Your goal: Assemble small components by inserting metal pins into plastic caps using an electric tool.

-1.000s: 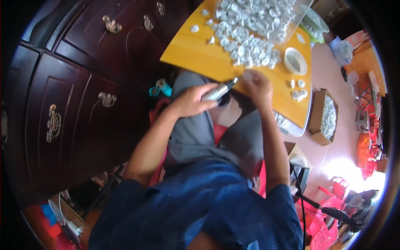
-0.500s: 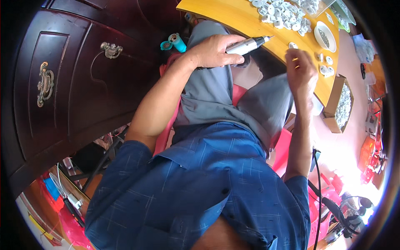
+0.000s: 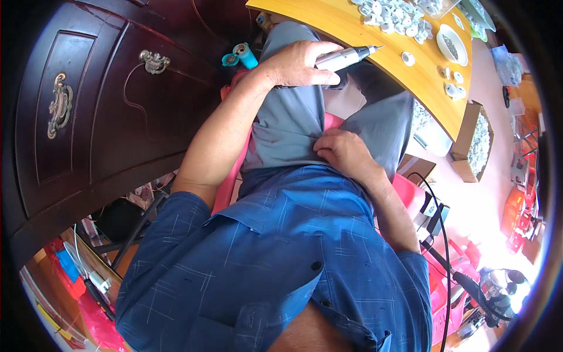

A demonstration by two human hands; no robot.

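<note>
My left hand (image 3: 301,64) is wrapped round a silver electric screwdriver (image 3: 343,59) with a black nose. Its thin bit points right, over the edge of the yellow table (image 3: 425,79). My right hand (image 3: 344,151) rests on my lap against the grey trousers, its fingers curled; whatever they may hold is hidden. One small white round part (image 3: 408,58) lies alone on the table, right of the bit. Farther back is a pile of similar white parts (image 3: 392,16). A white bowl (image 3: 463,56) of small metal pieces, probably screws, stands near the table's right edge.
A few white parts (image 3: 454,91) lie near the table's right edge. An open cardboard box (image 3: 465,158) of white pieces stands on the floor at right. Dark wooden cabinet doors (image 3: 76,105) fill the left. Beside my left knee is a teal container (image 3: 248,57). A black cable (image 3: 448,270) hangs at right.
My right hand has moved from the table edge, near the lone white part, back and left onto my lap. My left hand keeps the screwdriver in nearly the same place.
</note>
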